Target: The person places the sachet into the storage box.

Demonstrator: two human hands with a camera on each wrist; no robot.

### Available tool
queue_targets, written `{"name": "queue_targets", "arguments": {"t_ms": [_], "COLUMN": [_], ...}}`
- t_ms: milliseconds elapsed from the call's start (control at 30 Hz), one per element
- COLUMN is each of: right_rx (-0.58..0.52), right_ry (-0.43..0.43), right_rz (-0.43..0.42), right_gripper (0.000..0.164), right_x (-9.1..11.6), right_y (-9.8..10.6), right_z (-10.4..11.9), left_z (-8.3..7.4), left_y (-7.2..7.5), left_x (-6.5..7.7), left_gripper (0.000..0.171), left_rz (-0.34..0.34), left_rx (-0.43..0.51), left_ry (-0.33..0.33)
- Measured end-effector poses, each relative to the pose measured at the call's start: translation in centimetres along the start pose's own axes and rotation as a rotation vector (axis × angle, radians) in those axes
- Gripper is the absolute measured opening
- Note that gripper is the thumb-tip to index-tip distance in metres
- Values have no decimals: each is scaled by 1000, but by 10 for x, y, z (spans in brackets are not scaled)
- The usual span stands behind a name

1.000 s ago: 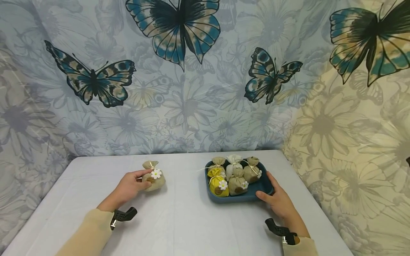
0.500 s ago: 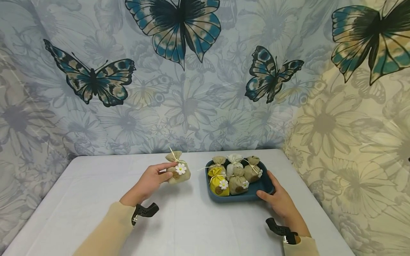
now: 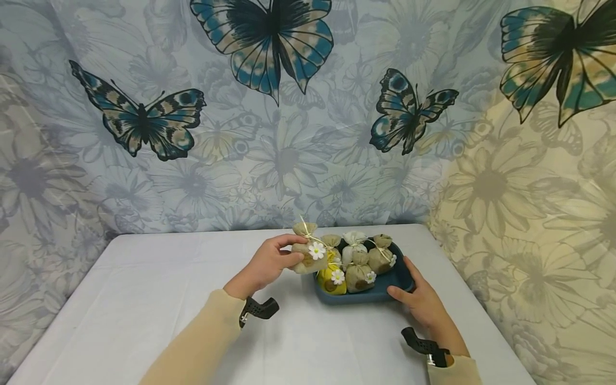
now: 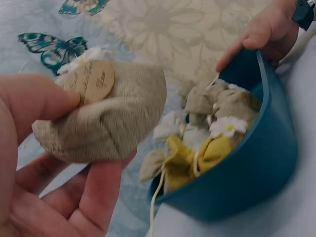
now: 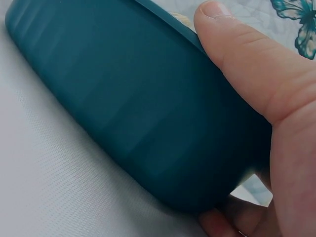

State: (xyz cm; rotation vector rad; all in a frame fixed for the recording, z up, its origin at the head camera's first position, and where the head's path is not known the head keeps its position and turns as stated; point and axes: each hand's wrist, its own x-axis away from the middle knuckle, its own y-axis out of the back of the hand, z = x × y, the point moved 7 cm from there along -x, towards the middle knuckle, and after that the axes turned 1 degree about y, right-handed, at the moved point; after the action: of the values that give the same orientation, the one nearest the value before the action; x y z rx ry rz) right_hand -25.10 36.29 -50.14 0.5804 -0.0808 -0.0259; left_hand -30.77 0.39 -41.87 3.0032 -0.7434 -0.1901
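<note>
My left hand (image 3: 269, 263) pinches a beige drawstring sachet (image 3: 308, 258) between thumb and fingers, raised at the left end of a dark blue tray (image 3: 351, 298). A white daisy and a cream string decorate it; in the left wrist view the thumb presses near its round printed tag (image 4: 97, 81). My right hand (image 3: 423, 299) grips the tray's near right corner, thumb at the rim (image 5: 212, 12) and fingers around the side. Inside the tray sit a yellow sachet (image 3: 329, 283), a white sachet (image 3: 353, 247) and several beige ones (image 3: 360, 277).
A white cloth covers the table (image 3: 144, 299), whose back edge meets a butterfly-patterned backdrop (image 3: 289, 160). Bare tray floor (image 3: 397, 277) shows at the right, beside the sachets. Black wrist devices (image 3: 260, 308) sit on both wrists.
My left hand has lifted the beige sachet off the tablecloth and carried it rightward to the tray's left end. The right hand stays at the tray's corner.
</note>
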Motion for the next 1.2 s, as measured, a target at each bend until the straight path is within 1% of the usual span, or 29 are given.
{"name": "queue_targets", "arguments": {"t_ms": [100,167,300,433,633,733,833,967,1100,1200], "right_rx": [1,-3,-10,-3,16,0,-21,-10,-9,-12], "right_ry": [6,11,15,23,5,3,13,32,39,36], "right_rz": [-2,-3,-1,0,-1,6,11,-4,-6,-5], "right_gripper": [104,104,104,103,103,103,102,103,104,104], "right_x": [0,0,-2,-3,-2,-1,-2,-3,-5,-5], "right_y": [1,2,2,3,3,2,1,1,0,0], "right_z": [0,0,0,-1,-5,-5,-3,-1,0,-1], "left_z": [-3,-4,-5,-5,-2,3,7,9,13,18], "left_y": [-22,-34,-56,-74,-101,-114,-126,-140,-152,-159], "left_x": [-11,-17,-28,-36,-45,-50,-54,-61,-66,-69], "left_gripper": [34,32,29,27,25,25,25,25,23,21], "left_rz": [57,75,90,96,135,135,118,105,92,80], "left_rx": [12,-1,-24,-44,-76,-107,-144,-186,-257,-344], "left_ry": [-5,-1,-5,-6,32,63,86,71,43,23]}}
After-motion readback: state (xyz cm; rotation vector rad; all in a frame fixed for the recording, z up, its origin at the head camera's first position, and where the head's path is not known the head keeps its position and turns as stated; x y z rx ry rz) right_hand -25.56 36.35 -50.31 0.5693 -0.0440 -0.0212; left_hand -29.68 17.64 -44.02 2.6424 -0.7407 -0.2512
